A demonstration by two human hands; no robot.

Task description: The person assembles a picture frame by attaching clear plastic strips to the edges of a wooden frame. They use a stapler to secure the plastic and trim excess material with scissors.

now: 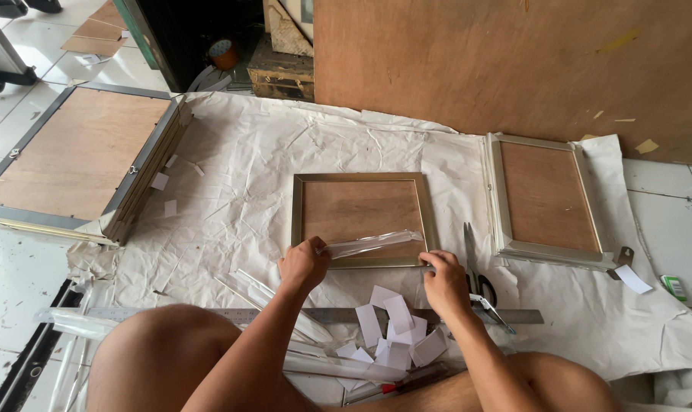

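A picture frame (359, 180) with a metallic rim and a wooden backing lies face down on crumpled white paper (247, 168). My left hand (304, 263) grips one end of a clear plastic strip (372, 243) that stretches along the frame's near edge. My right hand (443, 278) presses on the frame's near right corner, beside the strip's other end.
Scissors (475, 282) lie right of my right hand. A steel ruler (327, 314) and several white paper slips (395, 336) lie in front of my knees, with clear plastic strips (277, 305) beside them. A stack of frames (83, 156) sits left, another (548, 194) right. A plywood board (513, 65) stands behind.
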